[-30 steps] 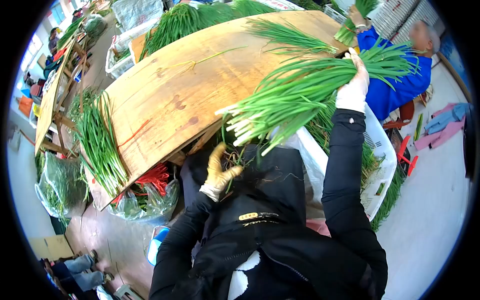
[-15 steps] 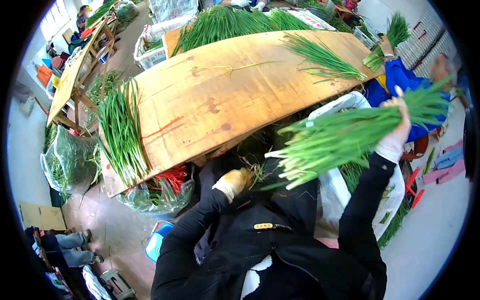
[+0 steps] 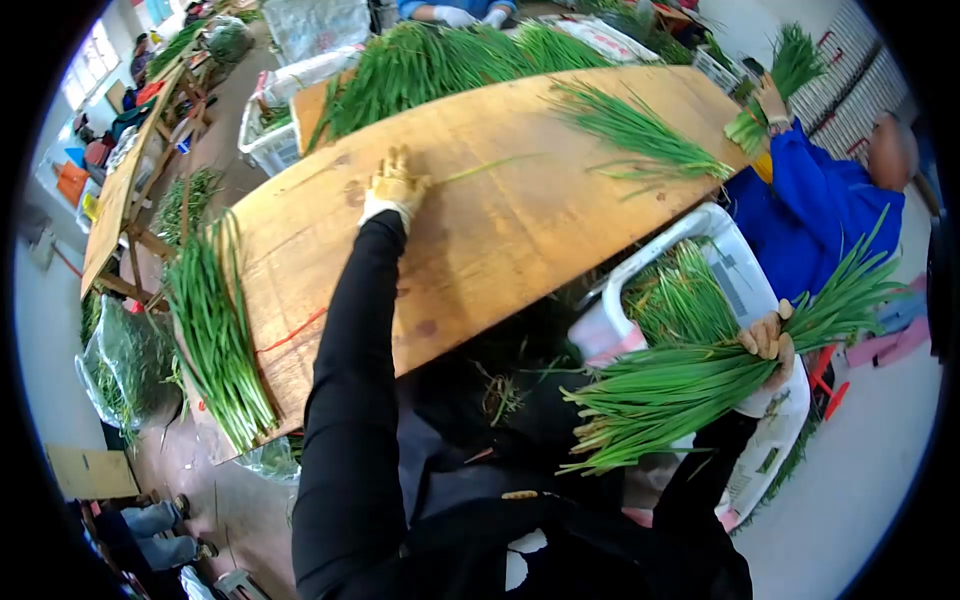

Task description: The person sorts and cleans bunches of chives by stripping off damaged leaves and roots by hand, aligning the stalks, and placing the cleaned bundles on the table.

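Observation:
My left hand point(image 3: 396, 185), in a pale work glove, reaches far over the wooden table point(image 3: 480, 240). Its fingers are stretched out on or just over the board, beside a loose yellowish leaf point(image 3: 490, 167). Low on the right, my right hand point(image 3: 768, 350) is closed around the middle of a bunch of garlic chives point(image 3: 670, 395). That bunch lies sideways above the front of a white plastic crate point(image 3: 715, 215), which has more chives point(image 3: 685, 295) inside. A neat chive bundle point(image 3: 215, 340) rests along the table's left end, next to a red tie point(image 3: 292, 330).
A smaller chive bunch point(image 3: 640, 130) lies at the table's far right. Behind the board is a large chive heap point(image 3: 430, 75), with a co-worker's gloved hands point(image 3: 455, 16) beyond. A co-worker in blue point(image 3: 810, 205) holds chives point(image 3: 795, 65) at right. Plastic bags point(image 3: 130, 350) stand left.
My left hand has gone from my lap up and forward onto the table. My right hand has lowered the chive bunch toward the crate, and the view has shifted slightly.

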The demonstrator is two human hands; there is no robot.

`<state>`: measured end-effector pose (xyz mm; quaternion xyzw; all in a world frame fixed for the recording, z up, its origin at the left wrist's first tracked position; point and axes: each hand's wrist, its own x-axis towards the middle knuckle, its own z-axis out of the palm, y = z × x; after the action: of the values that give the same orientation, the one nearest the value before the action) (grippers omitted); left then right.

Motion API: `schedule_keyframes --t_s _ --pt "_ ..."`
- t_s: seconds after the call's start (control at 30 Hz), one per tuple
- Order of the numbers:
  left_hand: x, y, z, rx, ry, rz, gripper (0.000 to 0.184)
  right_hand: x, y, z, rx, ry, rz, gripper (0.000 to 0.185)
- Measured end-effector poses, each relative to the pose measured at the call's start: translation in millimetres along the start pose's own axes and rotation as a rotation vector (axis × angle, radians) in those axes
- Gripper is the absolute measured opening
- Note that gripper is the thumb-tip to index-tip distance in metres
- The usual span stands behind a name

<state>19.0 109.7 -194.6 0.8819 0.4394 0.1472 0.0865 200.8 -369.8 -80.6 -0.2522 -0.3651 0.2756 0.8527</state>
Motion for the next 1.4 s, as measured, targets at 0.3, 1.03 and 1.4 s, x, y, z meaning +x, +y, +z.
schedule_keyframes --t_s 0.3,1.03,1.4 --pt "-149.0 94.3 -3.6 -0.447 -0.226 1.072 0.052 53.9 -22.6 -19.6 0.315 -0.744 -0.052 0.031" --pt "-314.9 123.4 59.2 -0.995 -0.621 0.147 0.016 12.9 -31.2 54.9 0.234 -0.3 0.116 0.04" --pt "-235.4 108.7 -103.0 -1.096 -0.117 0.723 0.079 42.7 -17.2 71.9 0.14 -0.222 0.025 0.046"
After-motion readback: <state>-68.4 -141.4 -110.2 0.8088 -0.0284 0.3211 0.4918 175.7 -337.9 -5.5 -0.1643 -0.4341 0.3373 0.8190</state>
